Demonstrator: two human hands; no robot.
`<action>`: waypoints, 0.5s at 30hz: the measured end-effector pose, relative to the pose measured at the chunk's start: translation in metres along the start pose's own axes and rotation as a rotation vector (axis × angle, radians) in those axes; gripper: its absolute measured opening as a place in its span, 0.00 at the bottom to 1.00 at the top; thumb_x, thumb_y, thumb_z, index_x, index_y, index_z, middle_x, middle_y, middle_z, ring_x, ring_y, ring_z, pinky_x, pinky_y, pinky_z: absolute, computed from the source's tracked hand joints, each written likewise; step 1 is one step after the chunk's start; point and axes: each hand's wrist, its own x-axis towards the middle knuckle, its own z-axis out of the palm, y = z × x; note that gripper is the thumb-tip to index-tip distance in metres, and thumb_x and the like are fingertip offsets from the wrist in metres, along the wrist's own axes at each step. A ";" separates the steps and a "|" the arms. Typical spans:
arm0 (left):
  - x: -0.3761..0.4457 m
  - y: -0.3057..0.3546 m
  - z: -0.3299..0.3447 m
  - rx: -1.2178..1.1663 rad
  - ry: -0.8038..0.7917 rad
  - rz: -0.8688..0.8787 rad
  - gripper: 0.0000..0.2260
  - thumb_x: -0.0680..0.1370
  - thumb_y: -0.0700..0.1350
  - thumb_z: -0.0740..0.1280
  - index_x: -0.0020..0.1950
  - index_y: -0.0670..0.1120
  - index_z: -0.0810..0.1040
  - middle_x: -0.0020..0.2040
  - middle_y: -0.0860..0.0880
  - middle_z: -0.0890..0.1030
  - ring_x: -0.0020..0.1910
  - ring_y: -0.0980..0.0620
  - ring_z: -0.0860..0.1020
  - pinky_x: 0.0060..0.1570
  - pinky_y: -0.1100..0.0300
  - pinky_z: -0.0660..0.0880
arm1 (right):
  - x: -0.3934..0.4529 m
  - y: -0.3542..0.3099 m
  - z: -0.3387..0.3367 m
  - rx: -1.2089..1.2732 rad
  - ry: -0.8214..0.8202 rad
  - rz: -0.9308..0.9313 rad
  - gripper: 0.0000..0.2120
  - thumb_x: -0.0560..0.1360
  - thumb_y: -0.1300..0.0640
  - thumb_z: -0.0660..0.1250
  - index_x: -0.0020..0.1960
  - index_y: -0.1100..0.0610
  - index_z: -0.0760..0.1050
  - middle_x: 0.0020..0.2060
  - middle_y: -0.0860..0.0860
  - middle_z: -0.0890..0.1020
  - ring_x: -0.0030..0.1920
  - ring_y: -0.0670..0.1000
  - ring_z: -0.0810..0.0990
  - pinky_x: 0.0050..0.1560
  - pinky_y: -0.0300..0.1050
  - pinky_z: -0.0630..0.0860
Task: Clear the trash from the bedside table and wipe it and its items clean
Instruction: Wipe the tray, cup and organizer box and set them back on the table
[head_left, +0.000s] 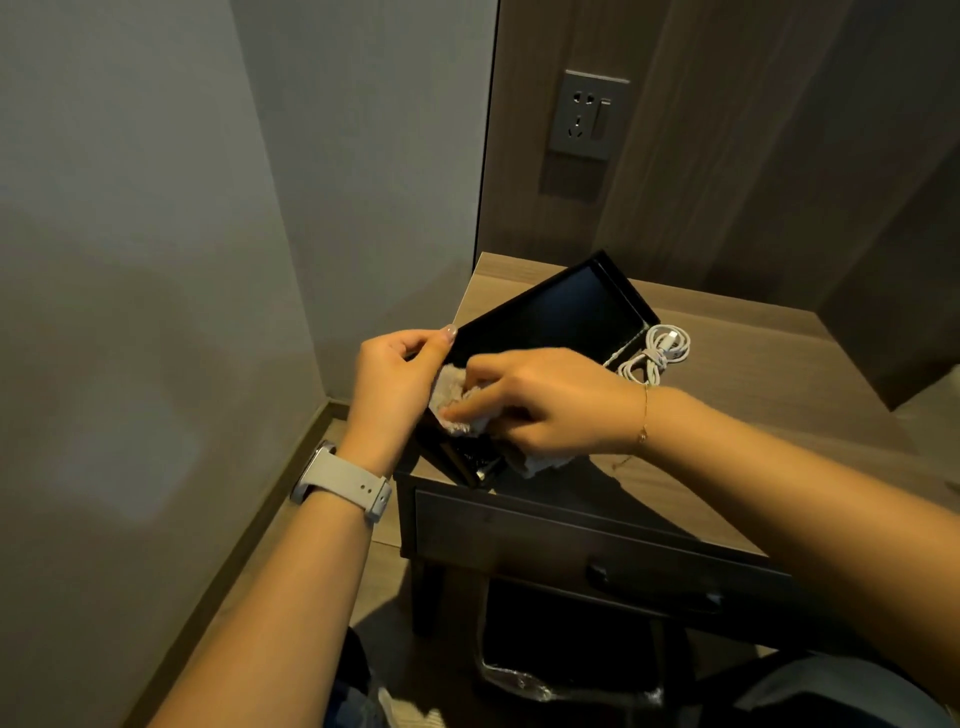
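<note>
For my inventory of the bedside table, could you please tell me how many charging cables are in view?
1. A coiled white cable lies in the far right end of the tilted black tray, on the bedside table. The hands and cloth may hide others.

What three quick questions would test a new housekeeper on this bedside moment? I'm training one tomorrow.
1. True or false: the left hand holds the black tray tilted up off the bedside table.
2. What does the right hand press against the tray? A) sponge B) cloth C) brush
3. What white thing lies coiled beside the tray, on the table?

Key: 1 true; 2 B; 3 the cable.
</note>
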 end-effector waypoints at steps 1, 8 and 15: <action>0.000 -0.002 0.001 -0.002 0.015 -0.003 0.09 0.78 0.47 0.67 0.46 0.45 0.84 0.39 0.48 0.84 0.41 0.52 0.82 0.44 0.53 0.78 | -0.003 -0.002 0.002 -0.005 -0.029 -0.013 0.20 0.76 0.58 0.61 0.66 0.45 0.74 0.51 0.48 0.73 0.47 0.46 0.71 0.42 0.38 0.70; 0.000 0.007 0.014 0.011 0.059 0.087 0.09 0.79 0.46 0.66 0.55 0.46 0.83 0.47 0.52 0.84 0.51 0.56 0.81 0.54 0.58 0.78 | -0.020 0.010 -0.013 0.021 0.023 0.087 0.21 0.76 0.59 0.61 0.65 0.43 0.73 0.48 0.47 0.72 0.45 0.45 0.71 0.44 0.46 0.74; 0.000 0.002 0.019 -0.012 0.090 0.052 0.11 0.78 0.48 0.66 0.55 0.46 0.83 0.48 0.50 0.84 0.51 0.52 0.81 0.55 0.47 0.78 | -0.024 0.002 -0.011 -0.076 -0.115 0.038 0.20 0.76 0.58 0.60 0.65 0.43 0.74 0.49 0.44 0.69 0.46 0.44 0.68 0.42 0.41 0.72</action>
